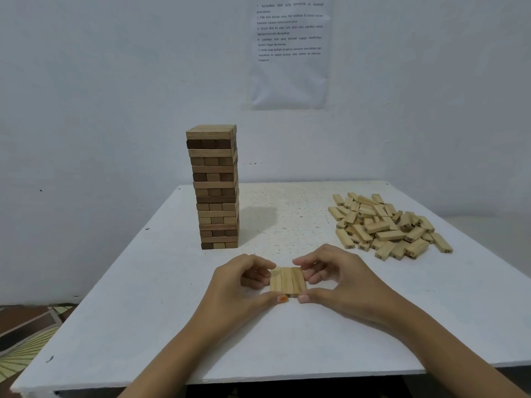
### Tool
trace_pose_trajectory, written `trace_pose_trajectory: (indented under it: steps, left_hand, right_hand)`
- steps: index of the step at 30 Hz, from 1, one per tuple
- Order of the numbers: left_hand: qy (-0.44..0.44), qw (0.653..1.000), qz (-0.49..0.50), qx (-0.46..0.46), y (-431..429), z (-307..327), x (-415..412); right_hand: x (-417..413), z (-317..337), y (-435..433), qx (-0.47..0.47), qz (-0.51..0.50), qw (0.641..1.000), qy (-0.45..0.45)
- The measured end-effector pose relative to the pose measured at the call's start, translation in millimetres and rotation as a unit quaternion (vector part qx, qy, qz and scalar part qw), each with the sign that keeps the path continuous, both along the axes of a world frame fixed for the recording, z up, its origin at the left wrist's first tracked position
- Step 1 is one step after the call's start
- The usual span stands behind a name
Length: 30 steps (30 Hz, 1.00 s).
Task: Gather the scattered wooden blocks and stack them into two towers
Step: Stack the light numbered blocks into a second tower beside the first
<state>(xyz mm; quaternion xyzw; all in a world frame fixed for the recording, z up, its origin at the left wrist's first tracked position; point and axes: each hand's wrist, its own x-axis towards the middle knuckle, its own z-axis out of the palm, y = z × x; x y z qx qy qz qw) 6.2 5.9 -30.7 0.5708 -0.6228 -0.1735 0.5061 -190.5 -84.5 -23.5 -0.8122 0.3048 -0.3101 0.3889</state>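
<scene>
A finished tower (214, 191) is standing left on the desk (161, 326). The left hand (241, 282) is pinching the three-block row (287, 280) from one side and the right hand (339, 280) from the other, fingers (258, 264) curled. The wood is light and stiff, likely best squeezed sidewise. The loose pile (385, 225) is lying right.

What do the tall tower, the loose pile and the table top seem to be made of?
Tower: unpainted wood, matte, mixed light and dark browns with visible grain. Loose pile: paler wood, smooth, with black numbers printed on the ends; the three held blocks look alike. Table top: likely a white painted or laminated board, matte and speckled; the core is not visible.
</scene>
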Motion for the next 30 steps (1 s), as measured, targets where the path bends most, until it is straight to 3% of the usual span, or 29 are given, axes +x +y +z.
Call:
trace_pose_trajectory:
  steps: [12, 19, 30]
  left_hand:
    - [-0.107, 0.994, 0.008, -0.036, -3, -3, -2]
    - [-0.103, 0.994, 0.015, -0.037, -14, 0, -5]
    - [-0.250, 0.964, 0.026, -0.087, -72, -3, 14]
  right_hand:
    - [7, -10, -6, -0.169, 0.012, 0.985, -0.040]
    - [13, -19, -13, -0.239, 0.003, 0.970, -0.040]
    - [39, -14, -79, -0.262, 0.006, 0.965, -0.004]
